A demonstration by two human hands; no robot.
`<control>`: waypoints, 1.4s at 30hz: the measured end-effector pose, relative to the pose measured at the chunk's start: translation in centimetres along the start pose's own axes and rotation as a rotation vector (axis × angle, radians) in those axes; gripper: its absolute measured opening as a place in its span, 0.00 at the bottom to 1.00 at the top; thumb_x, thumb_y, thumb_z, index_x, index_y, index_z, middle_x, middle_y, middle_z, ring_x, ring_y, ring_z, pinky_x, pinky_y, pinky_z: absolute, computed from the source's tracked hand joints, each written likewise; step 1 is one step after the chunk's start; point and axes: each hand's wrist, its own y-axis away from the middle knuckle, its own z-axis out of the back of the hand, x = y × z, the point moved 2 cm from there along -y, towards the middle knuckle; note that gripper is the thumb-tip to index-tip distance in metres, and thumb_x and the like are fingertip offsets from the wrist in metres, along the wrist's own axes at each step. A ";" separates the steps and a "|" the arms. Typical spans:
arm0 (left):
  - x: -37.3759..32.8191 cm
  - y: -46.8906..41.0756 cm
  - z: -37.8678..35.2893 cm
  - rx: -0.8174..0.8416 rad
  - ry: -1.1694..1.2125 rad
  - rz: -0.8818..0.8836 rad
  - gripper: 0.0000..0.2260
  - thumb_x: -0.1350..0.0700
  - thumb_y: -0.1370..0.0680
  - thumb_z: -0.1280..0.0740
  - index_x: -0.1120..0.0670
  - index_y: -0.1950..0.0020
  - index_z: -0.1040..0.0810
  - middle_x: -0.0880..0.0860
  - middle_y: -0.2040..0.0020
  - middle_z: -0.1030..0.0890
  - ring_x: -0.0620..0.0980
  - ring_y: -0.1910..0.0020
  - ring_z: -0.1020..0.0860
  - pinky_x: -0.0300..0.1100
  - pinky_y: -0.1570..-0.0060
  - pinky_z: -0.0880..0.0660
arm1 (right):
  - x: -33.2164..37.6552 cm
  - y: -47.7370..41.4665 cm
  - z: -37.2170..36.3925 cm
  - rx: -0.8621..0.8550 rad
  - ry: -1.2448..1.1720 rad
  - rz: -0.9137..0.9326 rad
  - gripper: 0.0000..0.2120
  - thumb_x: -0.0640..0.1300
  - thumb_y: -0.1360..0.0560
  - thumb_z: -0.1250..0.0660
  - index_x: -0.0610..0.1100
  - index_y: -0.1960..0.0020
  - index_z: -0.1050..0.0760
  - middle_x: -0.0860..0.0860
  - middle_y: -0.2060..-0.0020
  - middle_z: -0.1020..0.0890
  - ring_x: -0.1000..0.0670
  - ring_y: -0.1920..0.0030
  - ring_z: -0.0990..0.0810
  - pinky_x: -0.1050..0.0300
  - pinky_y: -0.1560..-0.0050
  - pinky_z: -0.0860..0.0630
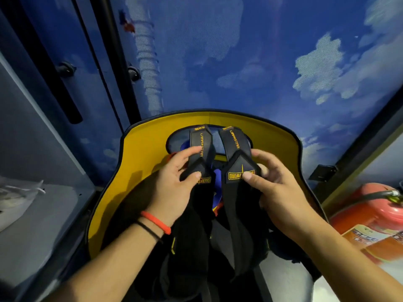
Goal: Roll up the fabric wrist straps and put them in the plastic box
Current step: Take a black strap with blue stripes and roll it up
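2 black fabric wrist straps with yellow lettering are held up side by side, close together but not touching, over a seat with a yellow inner shell (pixel 141 171). The left hand (pixel 174 184) grips the left strap (pixel 201 147), its thumb on top near the yellow label and its fingers (pixel 185 153) curled round the strap's edge. The right hand (pixel 281 188) pinches the right strap (pixel 236 149), with the thumb pressed on the yellow boxed label and the fingers (pixel 265 156) wrapped behind. Both straps point their padded ends away from the person, and their long dark tails hang down toward the lap. An orange band (pixel 156 222) and a thin black band (pixel 149 231) circle the left wrist. A red fire extinguisher (pixel 366 210) lies at the right.
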 end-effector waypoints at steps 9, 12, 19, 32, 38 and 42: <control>-0.8 1.5 -2.5 -0.112 0.301 0.082 0.30 0.74 0.21 0.38 0.38 0.36 0.28 0.35 0.41 0.18 0.41 0.35 0.22 0.49 0.32 0.26 | -2.6 0.4 -3.8 -0.083 -0.174 -0.059 0.17 0.30 0.23 0.33 0.40 0.36 0.21 0.40 0.43 0.15 0.39 0.42 0.16 0.44 0.39 0.20; -0.6 1.6 -2.4 -0.132 0.365 0.133 0.28 0.73 0.19 0.43 0.39 0.38 0.26 0.35 0.45 0.17 0.38 0.38 0.21 0.43 0.37 0.24 | -2.9 0.3 -4.0 -0.090 -0.150 -0.065 0.17 0.31 0.23 0.33 0.43 0.37 0.19 0.41 0.45 0.14 0.40 0.44 0.15 0.47 0.40 0.20; -0.5 1.6 -2.1 -0.134 0.517 0.207 0.25 0.72 0.19 0.45 0.46 0.36 0.23 0.51 0.34 0.19 0.47 0.33 0.22 0.50 0.29 0.29 | -4.1 -0.2 -3.7 -0.169 0.032 -0.013 0.20 0.36 0.25 0.27 0.51 0.37 0.18 0.40 0.42 0.17 0.39 0.41 0.17 0.40 0.33 0.24; -1.1 2.1 -2.0 -0.108 0.601 0.220 0.18 0.67 0.18 0.41 0.53 0.33 0.23 0.51 0.38 0.17 0.47 0.37 0.20 0.45 0.35 0.26 | -4.0 -0.4 -3.7 -0.239 0.319 0.124 0.18 0.39 0.27 0.23 0.53 0.41 0.20 0.67 0.63 0.22 0.62 0.60 0.26 0.64 0.52 0.26; 0.2 2.3 -2.6 -0.089 0.328 0.235 0.28 0.73 0.21 0.37 0.52 0.24 0.31 0.47 0.33 0.20 0.46 0.34 0.22 0.51 0.32 0.26 | -4.1 0.2 -3.8 -0.352 0.629 0.245 0.14 0.47 0.28 0.22 0.53 0.53 0.28 0.57 0.55 0.28 0.57 0.58 0.29 0.65 0.56 0.31; 0.2 1.9 -2.9 -0.150 0.429 0.310 0.29 0.73 0.22 0.36 0.53 0.23 0.32 0.49 0.31 0.22 0.47 0.33 0.23 0.51 0.31 0.28 | -3.4 1.3 -4.5 -0.230 0.934 0.341 0.14 0.54 0.30 0.22 0.53 0.52 0.26 0.60 0.50 0.30 0.58 0.50 0.26 0.61 0.55 0.24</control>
